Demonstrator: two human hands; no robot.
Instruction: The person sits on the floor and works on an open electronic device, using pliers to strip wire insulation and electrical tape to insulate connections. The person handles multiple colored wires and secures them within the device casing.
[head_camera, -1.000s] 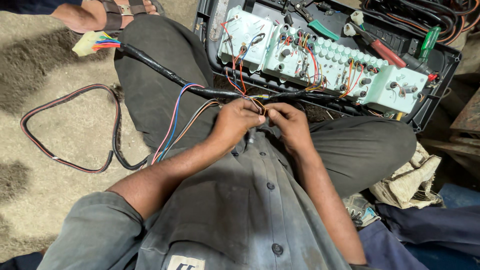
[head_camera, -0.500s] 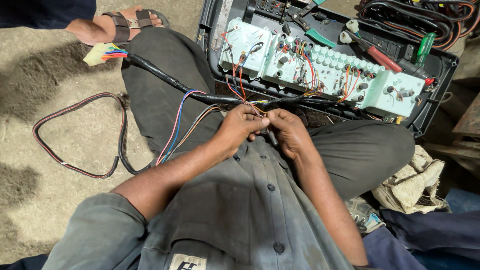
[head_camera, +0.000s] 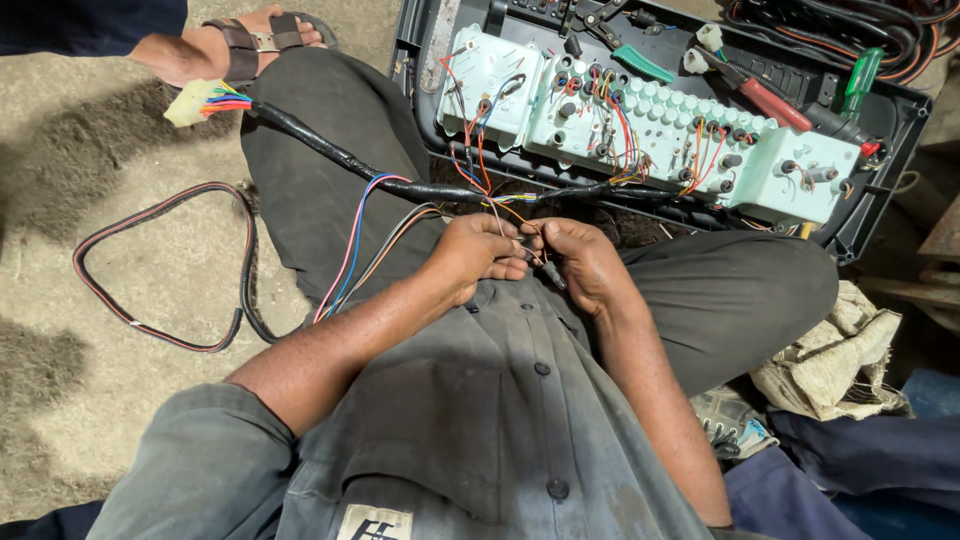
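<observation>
- The black tray (head_camera: 905, 165) fills the upper right of the frame. It holds a pale green instrument panel (head_camera: 640, 130) lying back side up, studded with bulb sockets and threaded with red and orange leads; behind the panel lie red-handled pliers (head_camera: 765, 98), a green-handled screwdriver (head_camera: 858, 85) and more cable.
- The wiring harness (head_camera: 340, 155), wrapped in black tape, runs from a white multi-pin plug (head_camera: 192, 102) at upper left, across the person's lap, to the panel; blue, red and brown strands (head_camera: 350, 250) peel off it down the thigh.
- A separate loop of cable (head_camera: 150, 270) lies on the ground at left, well apart from the hands.
- The left hand (head_camera: 480, 255), at frame centre, is closed, fingertips pinching thin orange and yellow wires that branch from the harness.
- The right hand (head_camera: 580, 262), touching the left, is closed around a small dark piece at the wire ends; what it is cannot be told.
- Judging by this, the wire ends are being joined or fitted; the next move calls for a steady pinch and fine fingertip twisting.
</observation>
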